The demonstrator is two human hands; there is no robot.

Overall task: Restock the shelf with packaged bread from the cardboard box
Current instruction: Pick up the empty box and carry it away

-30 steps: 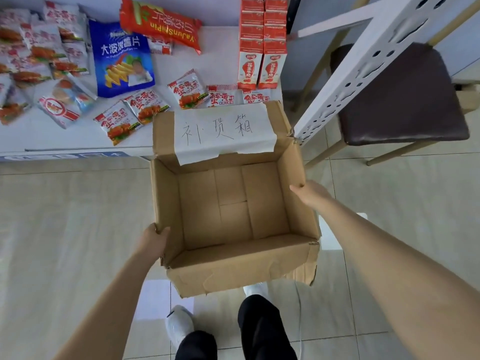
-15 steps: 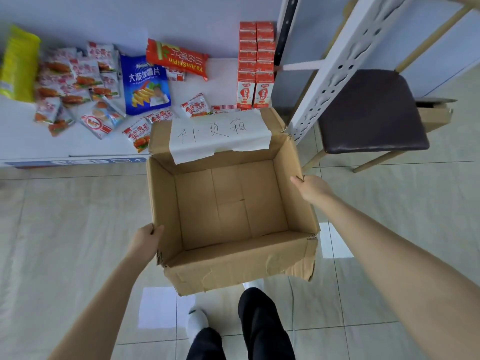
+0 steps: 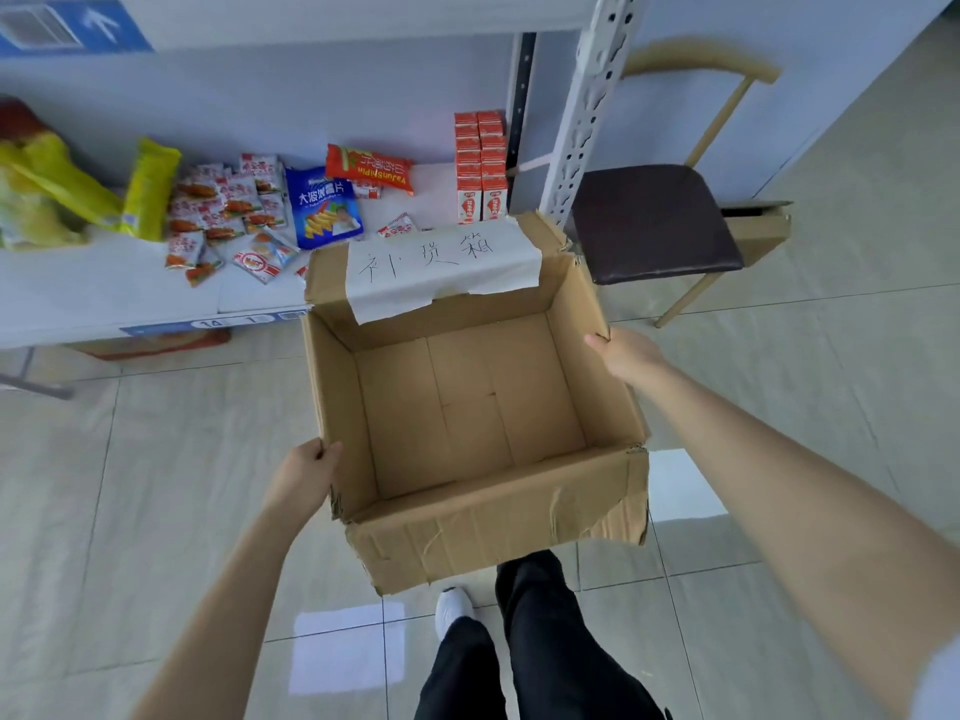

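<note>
The white shelf (image 3: pixel 104 293) stretched at ten o'clock from the cardboard box (image 3: pixel 498 522) you held. Your left hand (image 3: pixel 304 472) gripped its rim at eight o'clock and your right hand (image 3: pixel 631 353) at three o'clock, both clasped over the walls. Bread packets (image 3: pixel 228 210) lay on the shelf at eleven o'clock.

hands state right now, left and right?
Left hand: holds the left wall of the empty cardboard box.
Right hand: holds the box's right wall.

box label (image 3: pixel 441 267) – 补货箱 | blue bag (image 3: pixel 324 207) – 大波浪薯片 | red pack (image 3: pixel 370 168) – YaJunShiPin
</note>
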